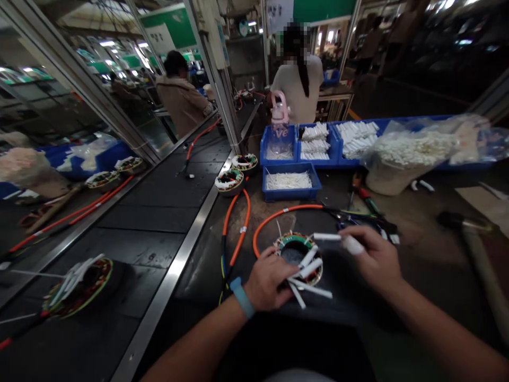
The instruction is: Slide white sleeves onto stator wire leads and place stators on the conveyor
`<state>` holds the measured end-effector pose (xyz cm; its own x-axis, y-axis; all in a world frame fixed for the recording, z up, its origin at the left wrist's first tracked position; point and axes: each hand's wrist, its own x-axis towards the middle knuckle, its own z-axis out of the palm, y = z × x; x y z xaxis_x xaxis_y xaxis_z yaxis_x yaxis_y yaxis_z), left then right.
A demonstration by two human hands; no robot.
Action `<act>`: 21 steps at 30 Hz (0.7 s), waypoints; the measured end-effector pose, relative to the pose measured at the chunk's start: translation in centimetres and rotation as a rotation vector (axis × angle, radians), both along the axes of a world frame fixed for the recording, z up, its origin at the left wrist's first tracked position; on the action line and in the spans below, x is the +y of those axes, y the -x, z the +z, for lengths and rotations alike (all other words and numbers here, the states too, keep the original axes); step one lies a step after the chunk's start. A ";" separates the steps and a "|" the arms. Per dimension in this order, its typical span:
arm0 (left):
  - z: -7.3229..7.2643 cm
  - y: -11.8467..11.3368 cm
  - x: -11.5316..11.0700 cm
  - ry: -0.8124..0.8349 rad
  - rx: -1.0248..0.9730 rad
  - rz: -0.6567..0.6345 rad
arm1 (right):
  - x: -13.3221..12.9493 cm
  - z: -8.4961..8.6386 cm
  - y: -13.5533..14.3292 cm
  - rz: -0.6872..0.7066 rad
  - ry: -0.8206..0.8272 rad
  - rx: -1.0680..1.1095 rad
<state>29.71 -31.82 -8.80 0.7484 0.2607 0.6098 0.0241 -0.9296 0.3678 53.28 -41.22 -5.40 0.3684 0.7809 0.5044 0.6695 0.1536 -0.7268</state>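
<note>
A ring-shaped motor stator point(296, 241) with copper windings and a green rim lies on the bench in front of me. My left hand point(270, 280), with a light-blue band at the wrist, is closed over its near left edge. Several white sleeves point(310, 269) stick out from the ring beside those fingers, some pointing toward me. To the right of the stator, my right hand point(371, 257) pinches a white sleeve point(328, 236) between thumb and forefinger; the sleeve's left end is at the ring's far right edge. White wrapping covers the right thumb. An orange cable point(274, 215) curves behind the stator.
Blue bins point(320, 163) of white sleeves and a small blue tray point(292, 195) of thin white pieces stand behind. A bagged tub point(392, 178), a hammer point(467, 223) and hand tools lie right. Left, a conveyor point(143, 212) carries another stator point(79, 289). Co-workers sit beyond.
</note>
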 end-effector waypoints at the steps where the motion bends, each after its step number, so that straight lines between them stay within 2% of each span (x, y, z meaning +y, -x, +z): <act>1: 0.0 0.0 -0.1 0.010 0.012 0.007 | -2.5 -0.3 1.1 0.014 0.009 0.016; 4: 0.1 0.1 -0.7 0.057 0.046 0.052 | -7.8 -1.0 3.7 0.044 -0.009 -0.007; 8: 0.4 0.1 -1.6 0.129 0.095 0.114 | -10.4 -1.7 6.5 0.168 -0.109 -0.215; 10: 0.7 0.0 -1.8 0.160 0.124 0.125 | -10.6 -2.1 7.4 0.235 -0.136 -0.284; 12: 1.3 0.2 -1.7 0.190 0.161 0.117 | -10.5 -2.5 7.8 0.228 -0.146 -0.300; 15: 2.5 0.7 -1.0 0.256 0.252 0.006 | -10.2 -3.4 7.2 0.125 -0.127 -0.265; 18: 3.7 1.3 -0.2 0.341 0.347 -0.148 | -9.3 -4.3 5.3 -0.032 -0.057 -0.236; 21: 4.2 1.3 0.1 0.380 0.388 -0.152 | -7.4 -5.0 2.5 -0.149 0.062 -0.243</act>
